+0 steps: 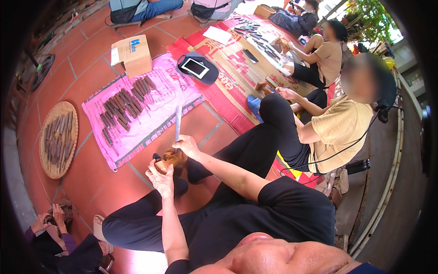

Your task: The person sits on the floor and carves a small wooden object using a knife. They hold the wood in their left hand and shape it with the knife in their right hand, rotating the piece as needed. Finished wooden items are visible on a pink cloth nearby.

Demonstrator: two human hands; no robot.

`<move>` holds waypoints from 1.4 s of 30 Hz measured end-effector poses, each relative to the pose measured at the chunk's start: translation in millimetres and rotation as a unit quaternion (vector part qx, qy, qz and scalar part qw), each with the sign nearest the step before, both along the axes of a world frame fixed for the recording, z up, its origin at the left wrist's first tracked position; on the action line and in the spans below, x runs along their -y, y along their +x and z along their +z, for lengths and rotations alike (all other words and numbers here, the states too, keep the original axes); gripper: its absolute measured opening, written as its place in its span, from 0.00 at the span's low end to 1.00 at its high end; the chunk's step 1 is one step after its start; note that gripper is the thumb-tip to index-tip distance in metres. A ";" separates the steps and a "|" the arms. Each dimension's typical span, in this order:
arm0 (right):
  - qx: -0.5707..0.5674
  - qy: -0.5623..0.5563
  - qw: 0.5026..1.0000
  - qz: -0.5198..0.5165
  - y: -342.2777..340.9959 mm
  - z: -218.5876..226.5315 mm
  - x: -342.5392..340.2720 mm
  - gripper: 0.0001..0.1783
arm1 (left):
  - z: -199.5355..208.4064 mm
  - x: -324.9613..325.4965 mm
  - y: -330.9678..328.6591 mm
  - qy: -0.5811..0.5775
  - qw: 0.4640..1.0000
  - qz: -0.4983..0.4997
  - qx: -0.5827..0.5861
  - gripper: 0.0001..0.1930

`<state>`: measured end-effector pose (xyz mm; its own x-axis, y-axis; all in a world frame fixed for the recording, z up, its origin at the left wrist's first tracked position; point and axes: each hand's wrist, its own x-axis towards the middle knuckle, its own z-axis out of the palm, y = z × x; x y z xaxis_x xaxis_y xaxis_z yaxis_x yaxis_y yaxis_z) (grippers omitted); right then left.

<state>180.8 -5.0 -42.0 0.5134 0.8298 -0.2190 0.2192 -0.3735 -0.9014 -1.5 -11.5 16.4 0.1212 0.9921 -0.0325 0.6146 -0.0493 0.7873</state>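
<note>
My right hand is closed round a knife, whose long, flat, pale grey blade points up and away from me. Against my left palm and fingers rests a brown piece with a flat, light face; my left hand grips it, and its exact kind I cannot make out. A crumpled amber-brown thing shows between the two hands, partly hidden by my right hand. Both hands are in front of my crossed legs, above the red tiles.
Dark brown sticks lie in rows on a pink sheet. A round woven basket with more sticks stands left. Beyond are a cardboard box and a cap with a phone. People sit close on the right and lower left.
</note>
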 end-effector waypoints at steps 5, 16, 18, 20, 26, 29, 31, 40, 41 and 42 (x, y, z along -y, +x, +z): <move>-0.026 0.011 0.998 -0.059 7.2 -16.3 -1.8 0.06 | -1.9 0.6 1.8 0.009 1.000 -0.006 0.004 0.36; -0.179 0.059 0.977 -0.099 6.0 -7.1 2.8 0.04 | 0.4 -0.4 1.3 0.002 1.000 -0.001 0.004 0.35; -0.206 0.088 0.968 -0.116 11.6 -11.8 1.4 0.04 | 1.5 0.2 2.9 0.002 1.000 -0.003 0.005 0.35; -0.258 0.102 0.958 -0.073 15.4 -13.6 1.9 0.04 | 0.2 -0.7 2.8 0.003 1.000 -0.001 0.003 0.35; -0.141 0.041 0.988 -0.056 5.5 -10.1 4.2 0.03 | -0.1 -1.5 1.9 -0.012 1.000 -0.001 0.009 0.35; -0.229 0.071 0.961 -0.138 9.8 -13.5 0.4 0.03 | 0.6 -1.6 2.8 -0.013 1.000 0.000 0.010 0.35; -0.229 0.086 0.961 -0.126 12.5 -15.2 0.5 0.04 | 0.7 -1.7 3.2 -0.008 1.000 0.001 0.011 0.35; -0.268 0.069 0.949 -0.151 22.6 -16.4 7.1 0.04 | 2.5 -2.4 2.8 -0.015 1.000 -0.002 0.021 0.35; -0.270 0.073 0.951 -0.131 19.1 -7.7 5.9 0.04 | 4.0 -2.2 1.8 -0.014 1.000 0.000 0.018 0.35; -0.272 0.077 0.953 -0.111 14.3 0.8 5.3 0.04 | 4.6 -2.2 1.4 -0.013 1.000 0.002 0.016 0.35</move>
